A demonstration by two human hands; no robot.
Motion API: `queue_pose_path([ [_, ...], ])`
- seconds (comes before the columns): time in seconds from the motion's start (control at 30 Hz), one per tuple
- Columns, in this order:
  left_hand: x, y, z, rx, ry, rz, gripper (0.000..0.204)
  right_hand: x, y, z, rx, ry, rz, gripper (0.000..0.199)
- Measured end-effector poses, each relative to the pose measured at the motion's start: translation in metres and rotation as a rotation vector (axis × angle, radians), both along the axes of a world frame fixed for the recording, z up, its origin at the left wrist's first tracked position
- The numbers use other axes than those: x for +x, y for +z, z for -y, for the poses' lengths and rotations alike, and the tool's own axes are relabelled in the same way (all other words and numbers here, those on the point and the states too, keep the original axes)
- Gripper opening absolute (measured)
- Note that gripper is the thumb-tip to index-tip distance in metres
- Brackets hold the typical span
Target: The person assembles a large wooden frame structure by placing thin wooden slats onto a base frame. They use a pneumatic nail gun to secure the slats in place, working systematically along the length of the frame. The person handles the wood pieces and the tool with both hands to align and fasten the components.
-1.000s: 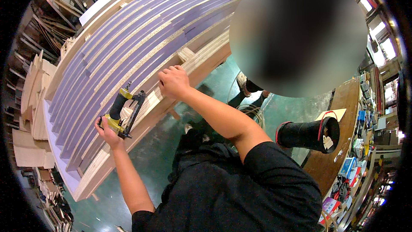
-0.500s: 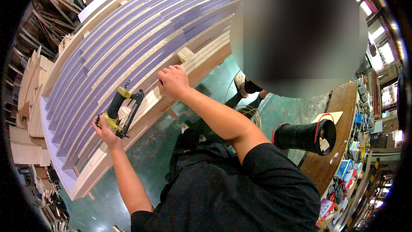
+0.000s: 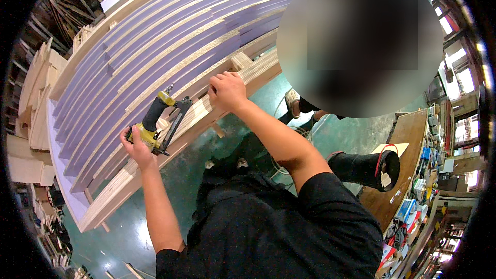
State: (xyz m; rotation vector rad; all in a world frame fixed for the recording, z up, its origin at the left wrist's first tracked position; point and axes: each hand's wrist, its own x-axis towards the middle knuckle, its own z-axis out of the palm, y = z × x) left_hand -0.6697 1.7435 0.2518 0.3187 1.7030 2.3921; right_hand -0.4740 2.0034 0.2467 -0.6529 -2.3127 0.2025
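Observation:
My left hand [image 3: 138, 144] is closed around the head end of a yellow-green and black nail gun [image 3: 153, 115], whose handle slants away from me. The tool lies close to the front wooden rail [image 3: 124, 183] of a large curved frame. Farther right along that rail, my right hand [image 3: 228, 92] has its fingers curled over the top edge; its palm side is hidden. Behind the rail, rows of purple-faced curved ribs [image 3: 170, 62] with pale edges fill the frame. A short wood block [image 3: 241, 61] sits against the rail just beyond my right hand.
A person stands at the right, largely covered by a blurred disc. Below is a black cylindrical container [image 3: 361, 169] with a red rim, near a brown workbench [image 3: 395, 196] crowded with supplies. Hose coils [image 3: 305, 142] lie on the green floor. Wood sheets [image 3: 44, 98] lean at left.
My view has shifted slightly, so the frame, nail gun and both hands appear farther right and a little higher. Each hand keeps its hold. My feet have shifted a little on the floor.

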Motion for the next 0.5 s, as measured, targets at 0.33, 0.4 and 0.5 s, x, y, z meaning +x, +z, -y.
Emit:
queue_pose_path([
  [0.33, -0.034, 0.029, 0.118, 0.002, 0.054, 0.157, 0.028, -0.013, 0.002, 0.005, -0.139, -0.084, 0.106, 0.010],
  [0.4, -0.057, 0.040, 0.160, -0.015, 0.077, 0.185, 0.028, -0.038, 0.017, 0.037, -0.085, -0.054, 0.012, 0.007],
  [0.5, -0.089, 0.047, 0.201, 0.008, 0.098, 0.195, 0.032, -0.084, 0.031, 0.092, -0.092, 0.008, 0.045, 0.012],
])
